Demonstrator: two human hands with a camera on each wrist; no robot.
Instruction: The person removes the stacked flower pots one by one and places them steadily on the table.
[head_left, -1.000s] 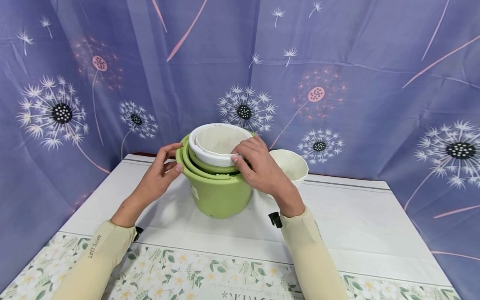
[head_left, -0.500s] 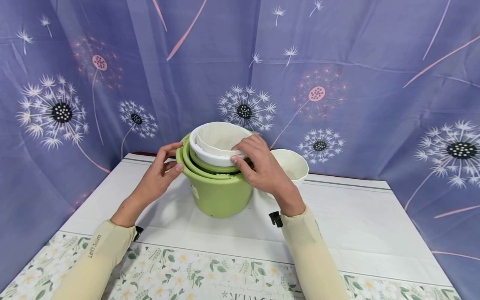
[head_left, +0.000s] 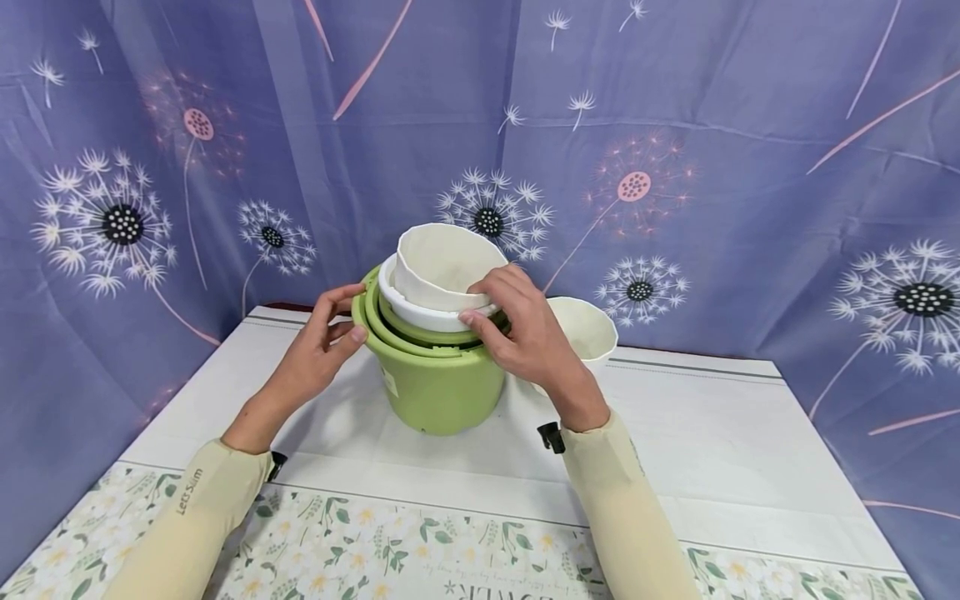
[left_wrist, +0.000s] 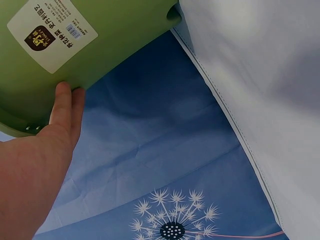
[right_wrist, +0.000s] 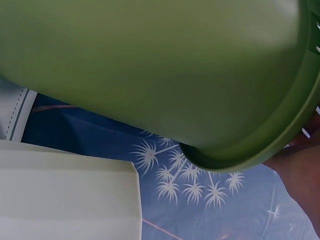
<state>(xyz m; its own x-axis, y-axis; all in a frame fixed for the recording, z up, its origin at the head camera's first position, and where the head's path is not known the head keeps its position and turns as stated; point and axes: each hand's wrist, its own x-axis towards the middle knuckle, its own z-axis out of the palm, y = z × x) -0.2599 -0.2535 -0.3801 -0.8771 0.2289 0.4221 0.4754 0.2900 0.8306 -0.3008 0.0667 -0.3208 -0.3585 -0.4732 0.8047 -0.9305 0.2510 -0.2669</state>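
On the bench (head_left: 712, 442), a loose pot (head_left: 583, 327) stands apart, while the right hand (head_left: 521, 325), fingers pinching, holds a cream pot (head_left: 442, 260) partly out of the white pot (head_left: 422, 314), still nested in green pots (head_left: 444, 396) the left hand (head_left: 318, 346) touches, fingers spread.

Your head camera looks forward and down from above at the surface (head_left: 712, 442), while your left wrist camera, close in, faces the label (left_wrist: 52, 32) of the green flowerpot (head_left: 442, 396) and your right, also near its wall, shares the standing cream-white pot (right_wrist: 70, 195) with the head view.
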